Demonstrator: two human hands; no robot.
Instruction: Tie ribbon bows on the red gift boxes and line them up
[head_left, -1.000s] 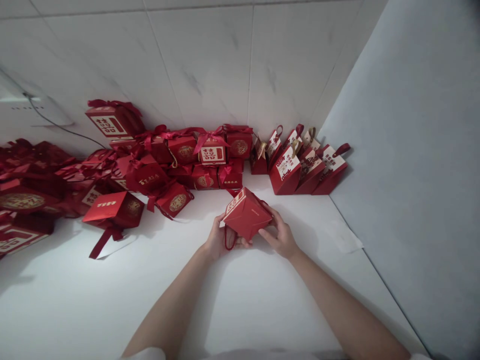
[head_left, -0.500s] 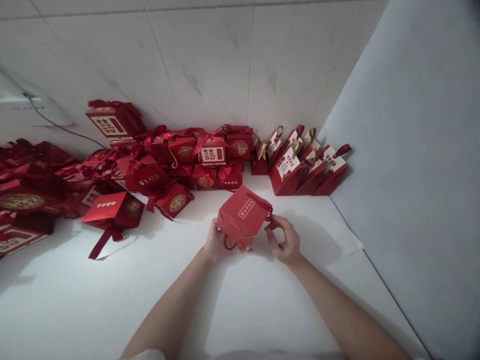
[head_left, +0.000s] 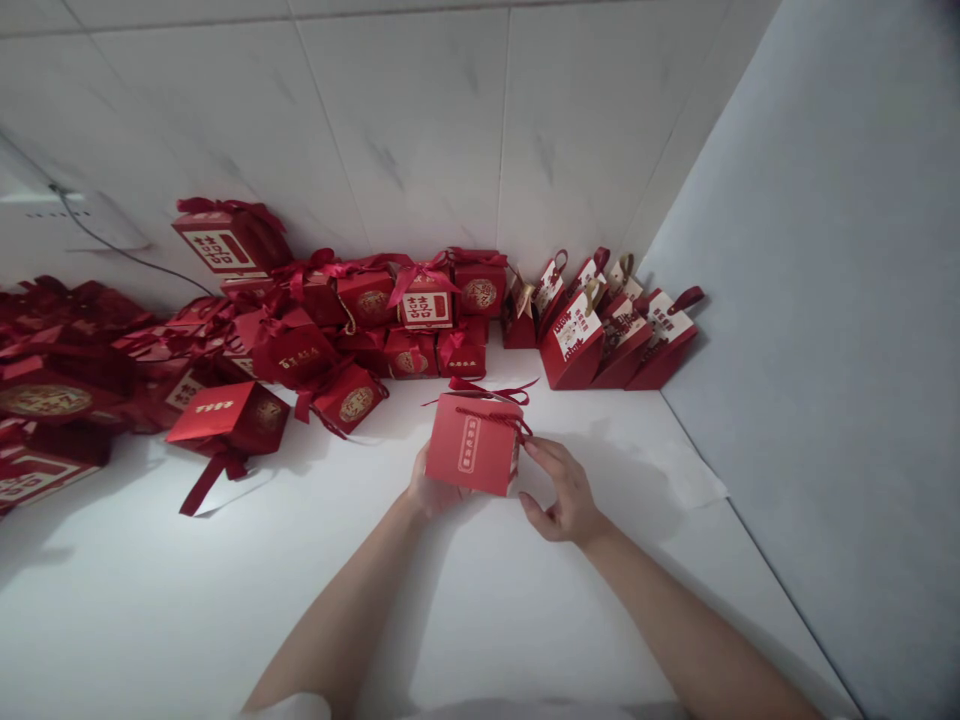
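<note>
Left hand grips a red box at its left side and underside, above the white table and directly in front of the person. Behind the box, between it and the tiled wall, stands a stack of ribboned red boxes. A group of wedge-shaped boxes with loop handles stands beyond and to the right. To the left, a loose box with a trailing ribbon lies in front of the pile; a small box with a gold emblem sits tilted nearer the held one. A cable runs down at the far left, and a pale side panel bounds the right.

The held box presents a printed face to the person. A twisted cord crosses its upper part, and a dark red ribbon shows at its far edge.

Right hand is partly open: fingertips lie at the box's right edge, by the cord end; the thumb is spread below. Firm contact cannot be confirmed. Left fingers are mostly hidden under the box.

Both forearms extend forward from the lower corners and converge on the box, the right palm turned inward.
</note>
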